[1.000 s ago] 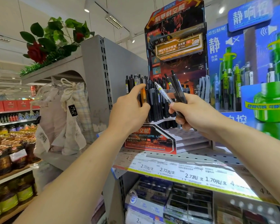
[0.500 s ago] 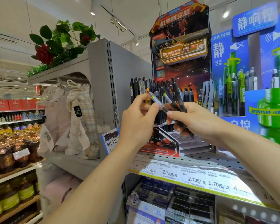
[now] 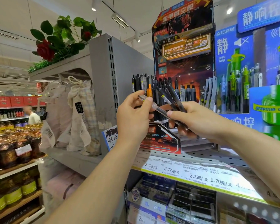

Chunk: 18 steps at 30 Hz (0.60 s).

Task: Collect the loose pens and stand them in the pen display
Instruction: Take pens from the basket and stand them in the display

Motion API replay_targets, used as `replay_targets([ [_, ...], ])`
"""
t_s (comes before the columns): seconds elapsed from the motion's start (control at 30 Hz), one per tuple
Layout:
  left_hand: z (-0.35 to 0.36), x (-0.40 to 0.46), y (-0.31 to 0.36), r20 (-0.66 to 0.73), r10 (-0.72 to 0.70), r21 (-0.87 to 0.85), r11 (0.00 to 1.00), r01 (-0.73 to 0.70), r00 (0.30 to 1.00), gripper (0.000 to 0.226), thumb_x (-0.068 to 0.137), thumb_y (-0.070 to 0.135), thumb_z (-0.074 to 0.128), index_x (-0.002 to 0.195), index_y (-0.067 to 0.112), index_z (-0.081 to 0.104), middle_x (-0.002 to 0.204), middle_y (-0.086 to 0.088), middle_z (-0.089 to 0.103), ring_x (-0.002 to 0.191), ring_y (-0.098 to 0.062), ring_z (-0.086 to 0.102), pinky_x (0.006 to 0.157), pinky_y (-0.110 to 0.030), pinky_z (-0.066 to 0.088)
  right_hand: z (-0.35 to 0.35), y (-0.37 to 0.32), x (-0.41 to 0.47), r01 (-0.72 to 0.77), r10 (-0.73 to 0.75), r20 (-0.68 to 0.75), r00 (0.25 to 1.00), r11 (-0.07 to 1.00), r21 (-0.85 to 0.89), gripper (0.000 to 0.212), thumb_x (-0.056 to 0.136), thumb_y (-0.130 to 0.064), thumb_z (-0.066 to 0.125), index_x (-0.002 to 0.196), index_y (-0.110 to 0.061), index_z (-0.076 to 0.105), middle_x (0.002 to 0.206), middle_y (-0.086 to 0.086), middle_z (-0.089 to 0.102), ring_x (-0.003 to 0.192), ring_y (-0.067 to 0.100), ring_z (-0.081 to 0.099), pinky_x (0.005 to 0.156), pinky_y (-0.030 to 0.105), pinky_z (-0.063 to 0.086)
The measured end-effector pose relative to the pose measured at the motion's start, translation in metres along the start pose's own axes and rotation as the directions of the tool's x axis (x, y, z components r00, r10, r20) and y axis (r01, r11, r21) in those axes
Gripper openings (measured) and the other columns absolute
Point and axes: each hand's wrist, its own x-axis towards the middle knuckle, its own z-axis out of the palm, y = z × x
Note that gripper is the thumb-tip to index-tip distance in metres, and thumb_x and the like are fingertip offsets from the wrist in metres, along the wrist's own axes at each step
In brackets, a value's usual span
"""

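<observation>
Head view: your left hand (image 3: pixel 133 117) pinches a clear pen (image 3: pixel 158 109); your right hand (image 3: pixel 196 120) grips dark pens (image 3: pixel 173 97), their tips hidden.

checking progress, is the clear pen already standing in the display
No, the clear pen lies slanted in the air, pinched by the left hand and gripped with dark pens by the right hand.

Shelf-edge price strip (image 3: pixel 192 173) reads 2.72, 2.72, 2.7, 1.70 yuan ea.; blue sign (image 3: pixel 262 15), top rt., reads "静响控".
</observation>
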Motion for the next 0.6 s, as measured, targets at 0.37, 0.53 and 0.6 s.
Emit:
replay_targets([
  [0.37, -0.009, 0.004, 0.002, -0.113, 0.322, 0.094, 0.945, -0.312, 0.940, 0.041, 0.094, 0.022, 0.063, 0.129, 0.036, 0.047, 0.100, 0.009, 0.073, 0.087, -0.014, 0.073, 0.079, -0.043, 0.060, -0.004, 0.008, 0.004, -0.024, 0.023, -0.028, 0.999, 0.998, -0.052, 0.022, 0.105, -0.027, 0.052, 0.121, -0.034, 0.066, 0.098, -0.008, 0.078, 0.047, 0.010, 0.045, 0.043, 0.021, 0.036],
  [0.53, -0.007, 0.002, 0.008, -0.091, 0.493, 0.170, 0.864, -0.474, 0.865, 0.034, 0.094, 0.019, 0.062, 0.113, 0.042, 0.046, 0.105, 0.013, 0.071, 0.089, -0.016, 0.072, 0.081, -0.027, 0.056, -0.006, 0.012, 0.007, -0.003, -0.002, -0.050, 0.999, 0.997, -0.082, 0.017, 0.103, -0.034, 0.056, 0.117, -0.029, 0.065, 0.075, 0.014, 0.061, 0.055, 0.017, 0.042, 0.050, 0.030, 0.035],
  [0.6, -0.009, 0.007, 0.009, -0.106, 0.530, 0.202, 0.840, -0.504, 0.841, 0.033, 0.095, 0.019, 0.062, 0.116, 0.038, 0.046, 0.108, 0.011, 0.071, 0.090, -0.015, 0.072, 0.081, -0.025, 0.054, -0.007, 0.012, 0.007, 0.013, -0.018, -0.077, 0.997, 0.998, -0.062, 0.012, 0.103, -0.035, 0.055, 0.109, -0.030, 0.065, 0.070, 0.002, 0.051, 0.056, 0.017, 0.038, 0.051, 0.030, 0.035],
])
